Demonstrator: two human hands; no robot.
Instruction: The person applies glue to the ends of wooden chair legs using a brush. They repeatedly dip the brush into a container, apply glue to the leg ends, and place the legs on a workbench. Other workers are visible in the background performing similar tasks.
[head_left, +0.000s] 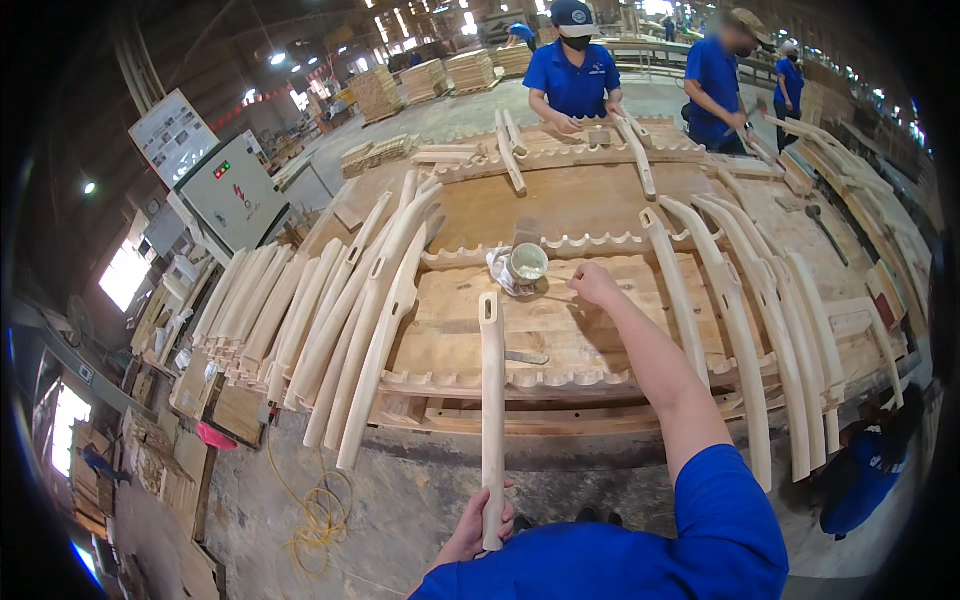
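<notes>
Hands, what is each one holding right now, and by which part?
The left hand grips a long curved wooden piece by its lower end. The right hand reaches near a small tin can; whether it holds a thin tool cannot be told.

My body from the head camera: bright blue work shirt, bare forearms.

I see short blue sleeves ending above the elbow, plain fabric without visible markings; my left hand (478,527) and right hand (594,284) wear no gloves, rings or watch.

single head-worn fisheye view, looking down and forward over workbench (560,200), close range, rim probably distorted
</notes>
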